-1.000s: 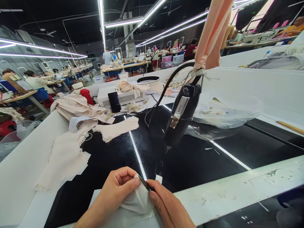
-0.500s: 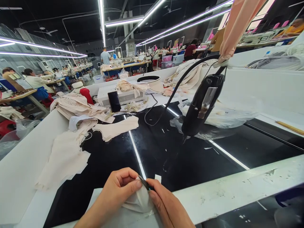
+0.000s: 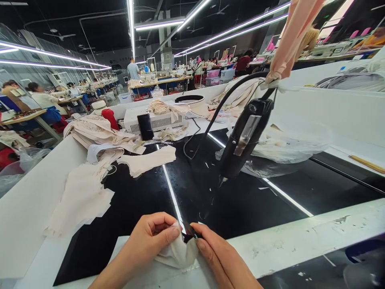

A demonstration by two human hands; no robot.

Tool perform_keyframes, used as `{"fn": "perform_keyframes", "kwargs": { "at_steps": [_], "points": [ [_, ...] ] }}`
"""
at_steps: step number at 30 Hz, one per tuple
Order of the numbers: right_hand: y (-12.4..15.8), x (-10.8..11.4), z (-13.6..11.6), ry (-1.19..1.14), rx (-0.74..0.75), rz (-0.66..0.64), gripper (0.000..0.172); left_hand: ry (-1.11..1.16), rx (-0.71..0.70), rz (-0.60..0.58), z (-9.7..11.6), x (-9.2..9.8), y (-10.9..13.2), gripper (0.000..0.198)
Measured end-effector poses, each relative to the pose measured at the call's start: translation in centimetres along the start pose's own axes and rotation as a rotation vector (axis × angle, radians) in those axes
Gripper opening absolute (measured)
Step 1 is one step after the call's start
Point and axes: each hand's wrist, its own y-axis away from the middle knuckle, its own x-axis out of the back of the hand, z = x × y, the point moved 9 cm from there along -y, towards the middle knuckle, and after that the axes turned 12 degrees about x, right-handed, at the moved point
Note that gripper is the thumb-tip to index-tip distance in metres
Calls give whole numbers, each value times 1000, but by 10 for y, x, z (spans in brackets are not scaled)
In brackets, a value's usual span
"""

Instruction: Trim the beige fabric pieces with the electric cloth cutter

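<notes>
My left hand (image 3: pixel 156 237) is closed, pinching the edge of a pale cream piece of fabric (image 3: pixel 177 257) between thumb and forefinger. The cloth hangs in soft folds below it, over the table's near edge. My right hand (image 3: pixel 215 251) is closed around small dark thread snips (image 3: pixel 191 232). Their dark tips point up and left, close beside the fabric at my left fingertips. Most of the snips' handle is hidden inside the right fingers. Beyond both hands lies the glossy black tabletop (image 3: pixel 144 200).
A black handheld device (image 3: pixel 245 138) with a cable hangs from a pink cloth, tip just over the tabletop. Cream fabric pieces (image 3: pixel 78 196) lie at left. Behind stand a phone (image 3: pixel 145 127) and a vented white box (image 3: pixel 132 120). A clear plastic bag (image 3: pixel 288 144) lies right.
My right hand has moved slightly right with the snips, away from my left fingertips. The hanging black device has swung left. My left hand still pinches the fabric.
</notes>
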Motion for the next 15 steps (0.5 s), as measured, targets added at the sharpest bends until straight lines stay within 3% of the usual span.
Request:
{"fn": "perform_keyframes", "kwargs": {
  "at_steps": [5, 15],
  "points": [
    [-4, 4, -20, 11, 59, -57, 42, -37, 1, -30, 2, -3, 2, 31],
    [-8, 5, -36, 69, 158, -156, 39, -108, 41, -58, -1, -3, 3, 21]
  ]
}}
